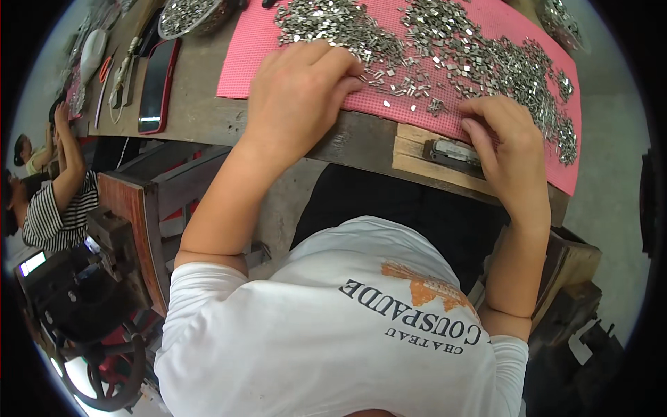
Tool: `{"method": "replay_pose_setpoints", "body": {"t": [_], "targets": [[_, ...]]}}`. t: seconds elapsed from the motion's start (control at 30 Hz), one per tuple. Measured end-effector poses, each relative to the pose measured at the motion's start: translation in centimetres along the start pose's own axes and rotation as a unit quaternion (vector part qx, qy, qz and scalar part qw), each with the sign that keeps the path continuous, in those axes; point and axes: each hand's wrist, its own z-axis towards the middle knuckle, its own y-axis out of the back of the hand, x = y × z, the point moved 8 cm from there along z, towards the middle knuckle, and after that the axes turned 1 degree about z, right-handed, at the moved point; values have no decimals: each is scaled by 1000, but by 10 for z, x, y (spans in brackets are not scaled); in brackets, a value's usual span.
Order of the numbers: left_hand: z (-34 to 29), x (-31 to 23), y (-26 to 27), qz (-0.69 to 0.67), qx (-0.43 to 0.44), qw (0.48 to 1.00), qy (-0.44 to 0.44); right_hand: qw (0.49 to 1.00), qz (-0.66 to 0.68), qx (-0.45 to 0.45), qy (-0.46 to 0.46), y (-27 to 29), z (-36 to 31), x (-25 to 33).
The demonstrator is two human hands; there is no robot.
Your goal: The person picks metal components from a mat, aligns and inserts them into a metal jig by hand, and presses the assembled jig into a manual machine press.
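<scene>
A pink textured mat (250, 55) bears heaps of small shiny metal pieces (486, 59). My left hand (295, 87) rests at the mat's near edge, its fingers curled and thumb and index tips close together beside loose pieces; whatever lies between them is too small to make out. Over the near right part of the mat is my right hand (511, 132), thumb and index tips apart, with nothing visible between them. Just left of its thumb, a small metal fixture (451, 154) sits on a light wooden block (411, 149) at the table edge.
Left on the worktable (201, 115) lie a phone (158, 87) with a red case, orange-handled scissors (105, 69) and a clear tub (191, 15) of metal pieces. A clear bag (559, 24) is at the far right. Other people and a black handwheel (104, 372) are at the left.
</scene>
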Motion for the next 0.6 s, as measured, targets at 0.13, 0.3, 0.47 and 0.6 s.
{"method": "replay_pose_setpoints", "body": {"t": [0.13,0.3,0.47,0.6], "targets": [[-7,7,-2,31,28,998,39,1000,1,-5,-7,-6,6,-4],[-5,5,-4,-2,54,998,36,1000,10,-7,13,-17,12,1],[2,5,3,47,74,996,18,999,-19,-21,22,-22,23,2],[-1,0,1,43,69,996,42,1000,-7,0,-10,-21,16,-1]]}}
